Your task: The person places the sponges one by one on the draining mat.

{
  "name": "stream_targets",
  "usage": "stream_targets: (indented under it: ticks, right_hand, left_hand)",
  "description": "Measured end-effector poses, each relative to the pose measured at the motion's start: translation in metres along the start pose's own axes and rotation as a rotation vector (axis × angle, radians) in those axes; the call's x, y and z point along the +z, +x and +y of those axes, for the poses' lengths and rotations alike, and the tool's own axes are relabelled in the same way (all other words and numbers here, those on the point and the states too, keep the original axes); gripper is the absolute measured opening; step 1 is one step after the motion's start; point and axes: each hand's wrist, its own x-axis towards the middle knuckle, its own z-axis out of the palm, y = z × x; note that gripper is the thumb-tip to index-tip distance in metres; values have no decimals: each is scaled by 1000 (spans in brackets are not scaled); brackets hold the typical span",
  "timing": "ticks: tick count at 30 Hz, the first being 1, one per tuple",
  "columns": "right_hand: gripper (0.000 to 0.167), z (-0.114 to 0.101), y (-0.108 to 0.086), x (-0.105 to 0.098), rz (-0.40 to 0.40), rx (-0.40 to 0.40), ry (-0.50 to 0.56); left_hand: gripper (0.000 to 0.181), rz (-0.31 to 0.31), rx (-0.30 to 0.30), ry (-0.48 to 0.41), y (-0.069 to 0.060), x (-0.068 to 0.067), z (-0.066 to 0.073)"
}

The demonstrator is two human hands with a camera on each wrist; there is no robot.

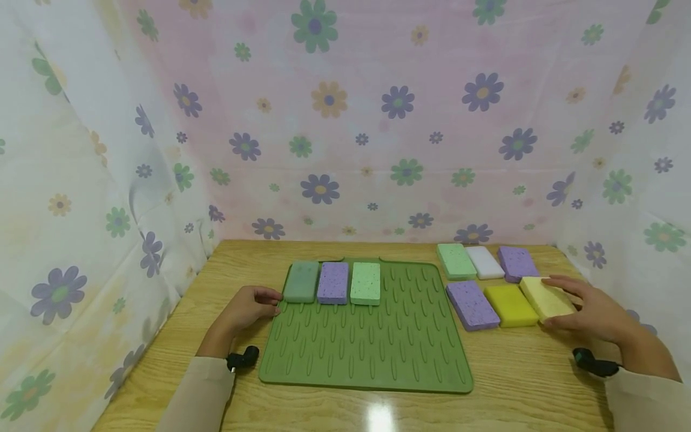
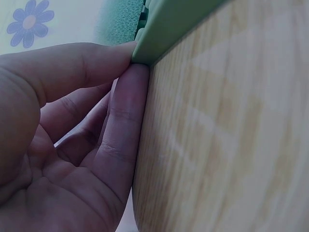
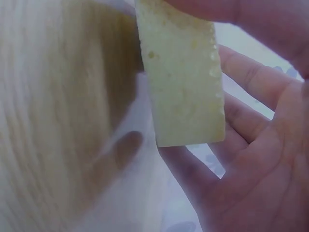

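My right hand [image 1: 599,309] grips a pale yellow sponge [image 1: 546,298] at the right end of the front row of sponges; in the right wrist view the thumb and fingers lie around the sponge [image 3: 183,82]. My left hand [image 1: 245,312] is at the left edge of the green ribbed mat [image 1: 367,348]. The left wrist view shows thumb and forefinger pinching the rim of the mat [image 2: 164,29]. Along the mat's back left lie a grey-green sponge [image 1: 302,282], a purple sponge [image 1: 333,282] and a light green sponge [image 1: 366,283], side by side with small gaps.
Right of the mat lie a light green sponge [image 1: 456,261], a white sponge [image 1: 484,262] and a purple sponge [image 1: 517,263] behind, with another purple sponge [image 1: 472,305] and a bright yellow sponge [image 1: 510,305] in front. Flowered cloth [image 1: 367,150] surrounds the wooden table [image 1: 318,411] at the back and sides.
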Motion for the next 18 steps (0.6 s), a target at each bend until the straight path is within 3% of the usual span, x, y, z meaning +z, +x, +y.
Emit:
stream_targets:
  ticks: [18]
  right_hand:
    - [81, -19, 1, -10, 58, 2, 1]
  left_hand:
    - [29, -1, 6, 10, 0, 0, 0]
